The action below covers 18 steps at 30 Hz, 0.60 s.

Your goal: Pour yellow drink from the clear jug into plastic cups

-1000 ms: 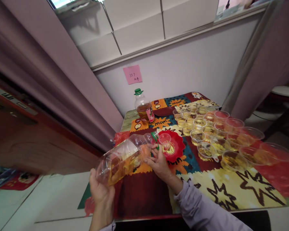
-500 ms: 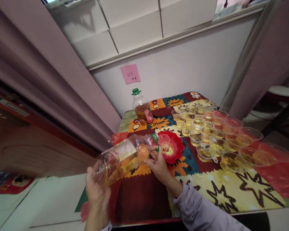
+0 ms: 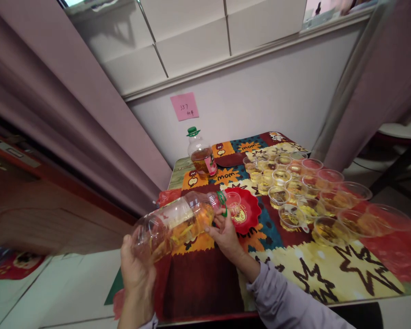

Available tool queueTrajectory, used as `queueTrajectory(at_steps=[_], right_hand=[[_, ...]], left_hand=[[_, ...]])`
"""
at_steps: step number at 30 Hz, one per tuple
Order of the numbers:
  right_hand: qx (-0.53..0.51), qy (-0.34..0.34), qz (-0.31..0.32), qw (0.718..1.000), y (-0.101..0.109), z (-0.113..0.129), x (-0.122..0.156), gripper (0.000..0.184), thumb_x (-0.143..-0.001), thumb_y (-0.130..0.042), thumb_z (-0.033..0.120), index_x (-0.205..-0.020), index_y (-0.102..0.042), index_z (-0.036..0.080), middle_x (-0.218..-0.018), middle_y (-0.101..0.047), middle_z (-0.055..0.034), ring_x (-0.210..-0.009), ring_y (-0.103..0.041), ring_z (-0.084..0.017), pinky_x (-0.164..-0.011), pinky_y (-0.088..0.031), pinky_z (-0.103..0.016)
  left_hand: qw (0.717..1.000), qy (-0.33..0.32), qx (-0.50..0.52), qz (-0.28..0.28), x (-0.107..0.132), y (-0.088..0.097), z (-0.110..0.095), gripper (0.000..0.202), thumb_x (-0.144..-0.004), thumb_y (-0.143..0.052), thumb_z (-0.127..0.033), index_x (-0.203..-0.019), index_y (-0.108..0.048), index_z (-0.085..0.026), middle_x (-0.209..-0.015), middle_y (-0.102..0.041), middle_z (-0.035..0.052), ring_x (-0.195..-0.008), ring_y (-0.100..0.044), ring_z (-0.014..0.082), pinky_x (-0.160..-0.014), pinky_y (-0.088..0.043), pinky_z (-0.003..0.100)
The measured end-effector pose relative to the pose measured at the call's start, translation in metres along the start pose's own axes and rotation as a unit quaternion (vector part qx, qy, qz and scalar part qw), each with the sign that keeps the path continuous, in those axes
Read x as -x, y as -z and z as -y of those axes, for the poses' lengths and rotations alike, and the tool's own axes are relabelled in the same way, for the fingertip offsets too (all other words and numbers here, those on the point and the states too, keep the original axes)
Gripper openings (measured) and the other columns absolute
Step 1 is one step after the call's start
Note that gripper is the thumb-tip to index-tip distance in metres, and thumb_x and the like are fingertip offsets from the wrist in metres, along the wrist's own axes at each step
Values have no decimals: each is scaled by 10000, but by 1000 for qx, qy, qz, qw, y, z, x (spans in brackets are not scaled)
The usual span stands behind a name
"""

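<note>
A large clear plastic bottle [image 3: 173, 224] with yellow liquid lies tilted between my hands, its green-ringed neck pointing right. My left hand [image 3: 137, 265] is wrapped round its base end. Under the neck, my right hand [image 3: 224, 233] has its fingers closed against the bottle, close to the green ring. A clear plastic cup [image 3: 233, 200] sits at the bottle's mouth, over the red scalloped plate [image 3: 253, 212]. Whether the right fingers also touch the cup is hidden.
Several clear cups of yellow liquid [image 3: 279, 196] crowd the table's right side. A green-capped bottle [image 3: 203, 160] stands at the back left, near the wall. Red plastic film [image 3: 397, 251] lies at the right edge. A wooden door [image 3: 55, 214] is on the left.
The bottle's neck and green ring have shifted very slightly, and the liquid inside has moved a little. Both hands keep nearly the same place and grip.
</note>
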State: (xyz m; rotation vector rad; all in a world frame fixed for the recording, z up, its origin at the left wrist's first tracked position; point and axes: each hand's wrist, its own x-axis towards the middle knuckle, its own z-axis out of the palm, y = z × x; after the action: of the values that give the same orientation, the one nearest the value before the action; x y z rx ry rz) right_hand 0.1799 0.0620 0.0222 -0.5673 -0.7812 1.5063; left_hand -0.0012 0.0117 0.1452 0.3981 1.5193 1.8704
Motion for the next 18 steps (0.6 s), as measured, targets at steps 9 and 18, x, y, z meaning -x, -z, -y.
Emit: queueTrajectory(at_steps=[9, 18], right_hand=[[-2, -2, -12, 1000, 1, -4, -1, 599, -747, -891, 355, -1081, -395, 311, -1258, -675, -71, -1249, -674, -259, -1019, -589, -457], [-9, -6, -15, 1000, 2, -5, -1, 606, -751, -891, 354, -1072, -378, 311, -1271, -670, -75, -1258, -668, -255, -1022, -589, -446]], left_hand=[[1000, -10, -8, 11, 5, -4, -4, 318, -894, -630, -531, -1005, -732, -251, -935, -776, 26, -754, -741, 225, -590, -613, 345], [1000, -9, -1, 15, 9, -9, -10, 253, -917, -614, -473, -962, -718, -247, -896, -788, 22, -742, -754, 218, -572, -620, 321]])
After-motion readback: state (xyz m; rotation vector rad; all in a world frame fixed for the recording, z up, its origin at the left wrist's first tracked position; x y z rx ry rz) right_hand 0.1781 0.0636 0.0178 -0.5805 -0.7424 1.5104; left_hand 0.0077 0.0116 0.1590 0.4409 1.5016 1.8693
